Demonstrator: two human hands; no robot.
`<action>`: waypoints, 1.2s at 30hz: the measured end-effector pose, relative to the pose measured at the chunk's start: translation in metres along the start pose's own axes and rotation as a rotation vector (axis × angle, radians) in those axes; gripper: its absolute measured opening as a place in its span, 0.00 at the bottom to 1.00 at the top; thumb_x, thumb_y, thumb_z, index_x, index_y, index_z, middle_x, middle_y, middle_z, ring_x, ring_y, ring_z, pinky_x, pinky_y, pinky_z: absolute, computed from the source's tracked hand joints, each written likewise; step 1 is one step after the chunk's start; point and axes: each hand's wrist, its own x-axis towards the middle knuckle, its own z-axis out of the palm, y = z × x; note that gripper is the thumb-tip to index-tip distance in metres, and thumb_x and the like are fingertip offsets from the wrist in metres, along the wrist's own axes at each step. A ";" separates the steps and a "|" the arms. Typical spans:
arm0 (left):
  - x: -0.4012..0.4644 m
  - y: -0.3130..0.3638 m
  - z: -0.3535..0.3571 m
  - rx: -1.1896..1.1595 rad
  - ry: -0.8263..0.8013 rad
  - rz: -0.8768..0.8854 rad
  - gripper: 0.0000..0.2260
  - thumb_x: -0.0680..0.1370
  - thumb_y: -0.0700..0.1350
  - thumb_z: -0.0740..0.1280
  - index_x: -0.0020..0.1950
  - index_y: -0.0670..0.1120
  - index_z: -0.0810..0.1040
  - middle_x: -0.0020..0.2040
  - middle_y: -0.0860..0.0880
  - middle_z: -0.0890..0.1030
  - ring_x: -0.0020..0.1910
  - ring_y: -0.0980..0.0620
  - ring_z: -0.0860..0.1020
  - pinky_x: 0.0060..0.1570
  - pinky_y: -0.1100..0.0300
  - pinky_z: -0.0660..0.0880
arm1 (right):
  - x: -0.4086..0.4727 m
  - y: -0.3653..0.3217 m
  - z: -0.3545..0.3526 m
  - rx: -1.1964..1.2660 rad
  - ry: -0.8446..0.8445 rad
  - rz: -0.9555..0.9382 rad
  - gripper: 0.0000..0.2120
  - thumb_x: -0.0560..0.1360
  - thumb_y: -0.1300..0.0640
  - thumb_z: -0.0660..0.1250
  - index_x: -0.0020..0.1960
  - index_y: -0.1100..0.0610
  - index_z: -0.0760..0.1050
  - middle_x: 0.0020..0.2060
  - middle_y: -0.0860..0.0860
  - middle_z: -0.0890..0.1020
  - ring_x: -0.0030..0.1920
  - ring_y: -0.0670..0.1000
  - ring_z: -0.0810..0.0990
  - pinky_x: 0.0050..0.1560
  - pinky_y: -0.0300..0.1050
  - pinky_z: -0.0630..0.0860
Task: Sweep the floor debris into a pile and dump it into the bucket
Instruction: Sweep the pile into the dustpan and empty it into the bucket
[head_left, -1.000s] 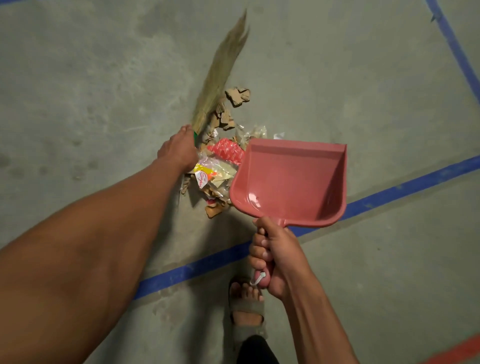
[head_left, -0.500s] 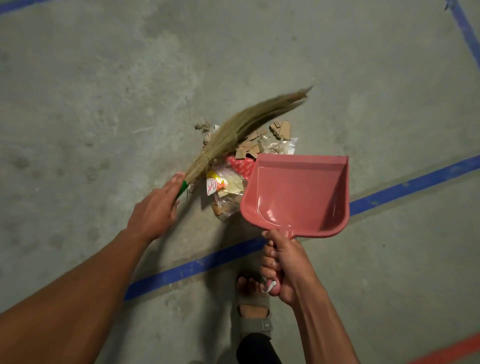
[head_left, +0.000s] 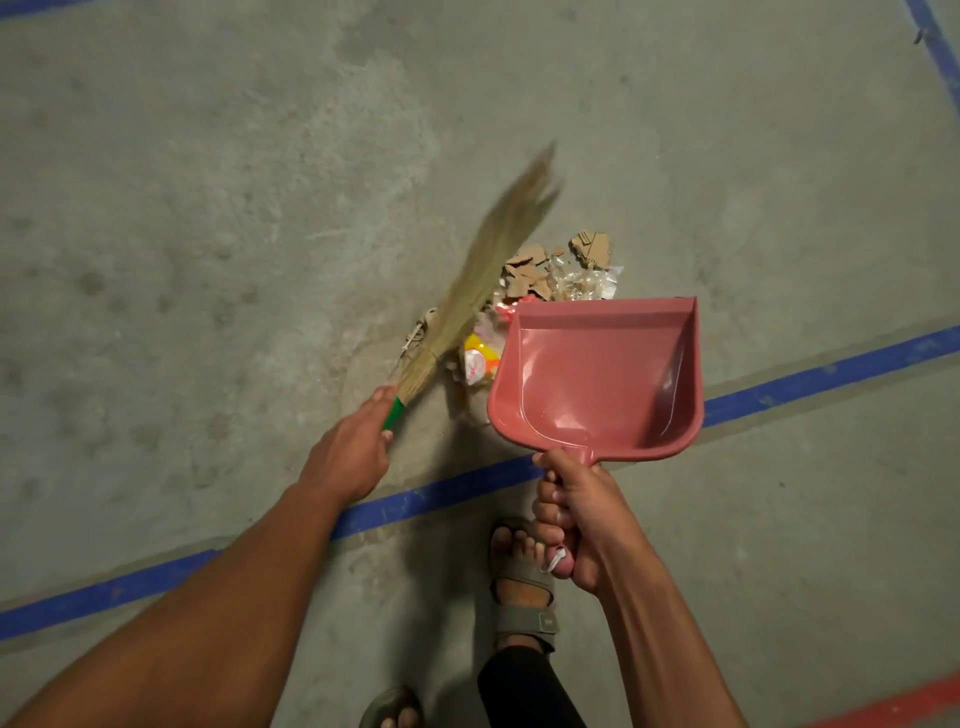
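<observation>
pink dustpan (head_left: 597, 384), apparently empty

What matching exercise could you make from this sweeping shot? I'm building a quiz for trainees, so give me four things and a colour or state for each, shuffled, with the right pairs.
Things:
1. dustpan
2. broom
3. floor line
4. debris pile

Colours or states:
A. blue, running across the concrete under the dustpan
B. cardboard scraps and wrappers lying on the floor
C. pink, empty, held by its handle in the right hand
D. straw bristles blurred, green handle gripped by the left hand

Pairs: 1-C, 2-D, 3-A, 4-B
</observation>
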 end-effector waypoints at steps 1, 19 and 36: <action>-0.012 0.000 0.000 -0.015 0.021 -0.002 0.32 0.85 0.45 0.62 0.85 0.57 0.50 0.84 0.54 0.57 0.78 0.45 0.67 0.73 0.46 0.68 | -0.002 0.003 0.001 -0.006 0.003 -0.003 0.13 0.81 0.61 0.65 0.38 0.54 0.68 0.28 0.50 0.62 0.23 0.46 0.58 0.21 0.38 0.57; -0.104 -0.006 0.038 -0.210 0.129 -0.065 0.30 0.86 0.42 0.61 0.85 0.49 0.51 0.84 0.50 0.59 0.80 0.45 0.64 0.76 0.50 0.63 | 0.022 0.117 -0.029 0.172 -0.113 0.285 0.12 0.78 0.61 0.62 0.38 0.52 0.66 0.25 0.45 0.59 0.19 0.43 0.55 0.16 0.34 0.55; -0.019 -0.013 0.034 -0.168 0.262 -0.070 0.31 0.86 0.43 0.61 0.85 0.52 0.52 0.83 0.48 0.60 0.79 0.43 0.64 0.76 0.49 0.62 | 0.142 0.205 0.038 0.491 -0.235 0.412 0.16 0.80 0.61 0.62 0.34 0.53 0.66 0.23 0.46 0.62 0.17 0.43 0.58 0.16 0.36 0.55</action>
